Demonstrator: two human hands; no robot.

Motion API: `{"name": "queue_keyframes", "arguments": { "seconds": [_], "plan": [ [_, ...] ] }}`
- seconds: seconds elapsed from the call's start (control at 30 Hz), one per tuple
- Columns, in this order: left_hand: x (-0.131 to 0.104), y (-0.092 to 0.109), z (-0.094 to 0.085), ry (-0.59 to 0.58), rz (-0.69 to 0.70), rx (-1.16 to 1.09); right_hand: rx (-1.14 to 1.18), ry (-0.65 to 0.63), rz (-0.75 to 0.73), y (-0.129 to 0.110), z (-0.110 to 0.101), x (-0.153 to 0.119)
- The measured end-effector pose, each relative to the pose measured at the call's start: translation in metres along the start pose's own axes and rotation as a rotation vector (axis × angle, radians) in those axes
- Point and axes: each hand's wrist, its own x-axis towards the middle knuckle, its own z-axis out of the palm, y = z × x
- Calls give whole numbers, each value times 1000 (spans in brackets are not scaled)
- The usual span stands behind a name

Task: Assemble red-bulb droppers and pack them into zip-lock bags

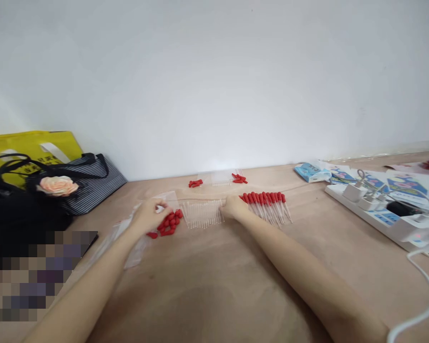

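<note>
Fingers of the left hand (pixel 150 215) curve in beside the red caps (pixel 170 222) on its right; whether they pinch one, I cannot tell. Clear tubes (pixel 204 215) lie between the hands, with the right hand (pixel 235 207) at their right end, its fingertips hidden, its grip unclear. Capping tubes looks like the step in hand; the next move seems to call for one cap lined up with one tube. Counts: roughly a dozen overlapping loose caps; perhaps twenty bare tubes; about twelve red-topped tubes (pixel 268 205) right of the right hand.
</note>
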Motion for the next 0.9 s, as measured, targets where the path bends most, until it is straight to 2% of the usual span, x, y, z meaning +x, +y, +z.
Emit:
{"name": "queue_keyframes", "arguments": {
  "seconds": [0.07, 0.1, 0.2, 0.27, 0.4, 0.53, 0.6, 0.7, 0.8, 0.83, 0.9],
  "plan": [
    [9, -25, -17, -85, -106, -82, 23, -39, 8, -3, 2, 6],
    [11, -34, -24, -131, -111, -96, 31, -55, 12, -3, 2, 8],
    [10, -51, -40, -432, -31, -135, 50, -88, 20, -3, 5, 14],
    [7, -52, -45, -541, 29, -106, 59, -99, 20, -2, 6, 16],
    [3, -45, -38, -556, 59, -11, 68, -107, 13, -2, 7, 21],
    [3, -40, -29, -577, 68, -8, 83, -88, -20, -1, 3, 17],
    [3, -39, -32, -582, 85, 8, 93, -61, -47, 1, -3, 11],
    [0, -33, -48, -602, 99, 24, 110, -7, -114, 10, -15, -6],
    [-11, -10, -55, -646, 170, -102, 135, 51, -198, 26, -24, -26],
    [-17, 1, -51, -661, 212, -180, 145, 67, -229, 32, -25, -33],
    [-31, 27, -31, -654, 268, -361, 180, 104, -329, 44, -22, -44]
  ]
}}
